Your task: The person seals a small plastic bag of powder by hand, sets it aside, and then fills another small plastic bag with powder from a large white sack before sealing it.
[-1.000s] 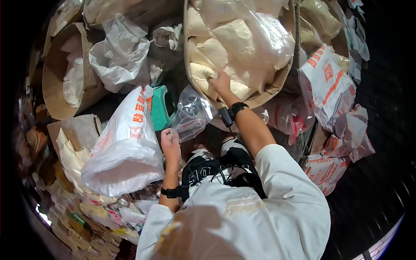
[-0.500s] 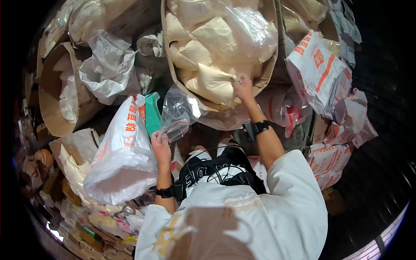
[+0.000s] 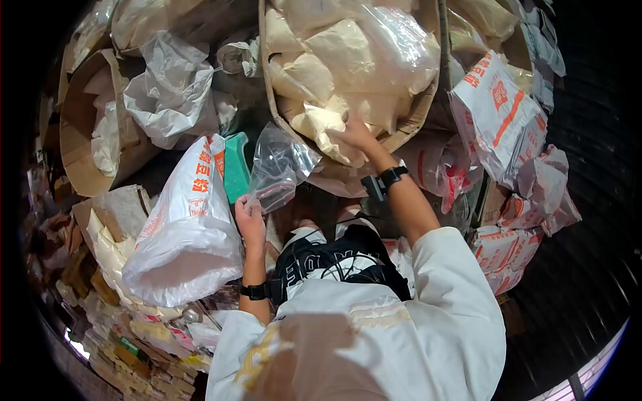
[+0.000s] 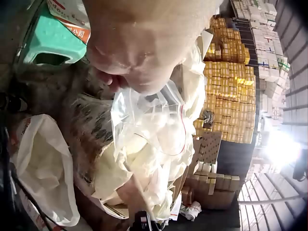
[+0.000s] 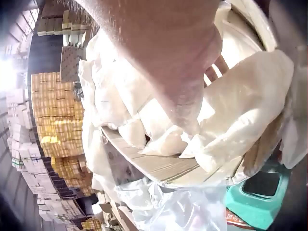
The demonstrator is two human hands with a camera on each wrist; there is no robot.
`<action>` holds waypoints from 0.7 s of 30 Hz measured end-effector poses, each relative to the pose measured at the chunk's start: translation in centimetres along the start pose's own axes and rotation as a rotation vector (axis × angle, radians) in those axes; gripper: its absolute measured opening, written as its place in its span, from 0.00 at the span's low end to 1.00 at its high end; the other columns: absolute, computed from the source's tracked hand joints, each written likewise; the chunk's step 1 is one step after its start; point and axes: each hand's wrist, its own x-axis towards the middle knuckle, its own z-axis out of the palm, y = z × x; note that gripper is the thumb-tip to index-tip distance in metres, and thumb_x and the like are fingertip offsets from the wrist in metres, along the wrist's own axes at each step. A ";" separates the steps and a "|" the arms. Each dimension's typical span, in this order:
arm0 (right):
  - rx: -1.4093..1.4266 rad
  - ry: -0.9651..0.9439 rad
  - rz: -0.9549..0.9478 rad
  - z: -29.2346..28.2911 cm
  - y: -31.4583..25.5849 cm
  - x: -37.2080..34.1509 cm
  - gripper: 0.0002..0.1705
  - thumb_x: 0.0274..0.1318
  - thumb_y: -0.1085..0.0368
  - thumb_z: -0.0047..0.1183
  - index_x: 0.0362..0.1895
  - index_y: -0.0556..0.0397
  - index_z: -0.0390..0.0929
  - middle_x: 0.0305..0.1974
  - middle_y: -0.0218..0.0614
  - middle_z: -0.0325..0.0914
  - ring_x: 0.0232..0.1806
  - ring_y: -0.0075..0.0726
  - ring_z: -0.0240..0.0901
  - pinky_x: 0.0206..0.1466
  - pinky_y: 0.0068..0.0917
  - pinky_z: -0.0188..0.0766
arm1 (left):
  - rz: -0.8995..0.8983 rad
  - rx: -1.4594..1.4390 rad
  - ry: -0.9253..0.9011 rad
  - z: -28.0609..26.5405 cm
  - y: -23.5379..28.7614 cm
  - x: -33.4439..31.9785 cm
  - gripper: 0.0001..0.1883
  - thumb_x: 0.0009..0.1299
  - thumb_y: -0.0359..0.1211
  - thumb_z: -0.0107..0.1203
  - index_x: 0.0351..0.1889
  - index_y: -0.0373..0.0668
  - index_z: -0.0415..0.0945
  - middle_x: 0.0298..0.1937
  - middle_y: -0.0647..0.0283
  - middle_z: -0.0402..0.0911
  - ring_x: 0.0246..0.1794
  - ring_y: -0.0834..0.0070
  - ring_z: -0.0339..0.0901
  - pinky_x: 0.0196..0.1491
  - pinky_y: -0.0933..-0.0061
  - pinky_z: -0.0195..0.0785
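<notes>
Head: left hand (image 3: 250, 217) pinches a clear bag (image 3: 273, 164); ahead of it, right hand (image 3: 354, 135) grips a packet (image 3: 319, 123) inside the carton (image 3: 424, 105). Left wrist: bag just beyond hand, best held slack. Right wrist: packet against hand; deeper hold should limit tearing.

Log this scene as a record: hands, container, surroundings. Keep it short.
left hand: holds clear plastic bag
right hand: grips pale packet
container: cardboard carton, with more pale packets inside
beside left hand: white sack with red print, mouth open toward the person
also near: green plastic item
background: stacked yellow boxes
</notes>
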 end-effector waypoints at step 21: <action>0.953 -0.561 -0.023 -0.5 -1.4 3.3 0.33 0.55 0.72 0.61 0.66 0.55 0.67 0.50 0.40 0.79 0.49 0.34 0.78 0.53 0.30 0.77 | 0.125 0.002 0.006 -0.9 6.4 0.5 0.19 0.72 0.23 0.47 0.61 0.39 0.67 0.25 0.71 0.71 0.23 0.87 0.65 0.25 0.84 0.59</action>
